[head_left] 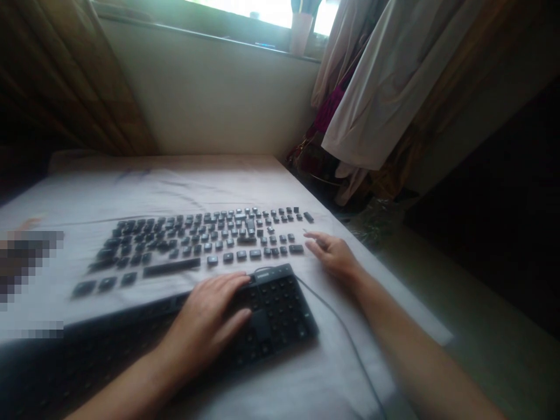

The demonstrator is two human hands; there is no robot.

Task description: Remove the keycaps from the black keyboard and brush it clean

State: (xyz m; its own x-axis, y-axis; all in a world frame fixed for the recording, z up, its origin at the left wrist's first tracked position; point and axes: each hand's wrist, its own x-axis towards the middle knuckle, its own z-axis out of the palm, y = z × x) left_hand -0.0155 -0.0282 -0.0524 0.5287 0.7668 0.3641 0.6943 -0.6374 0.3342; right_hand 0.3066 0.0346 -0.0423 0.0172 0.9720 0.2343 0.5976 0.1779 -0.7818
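Observation:
A black keyboard [280, 303] lies across the near part of the cloth, its keycaps off at least on the right side. My left hand [214, 309] rests flat on it, fingers stretched out and thumb apart. Beyond the keyboard, loose black keycaps [210, 230] are laid out in rows, with a long space bar keycap [172, 267] in front. My right hand [332, 254] is beside the right end of these rows, thumb and fingers pinched together. Something small and thin may be at its fingertips; blur hides what it is.
The white cloth [196, 175] covers a flat surface with an edge on the right. A cable [345, 332] runs from the keyboard towards me. Hanging clothes [367, 105] and a curtain [74, 76] flank the wall. A pot [301, 32] stands on the window sill. A blurred, pixelated patch covers the far left.

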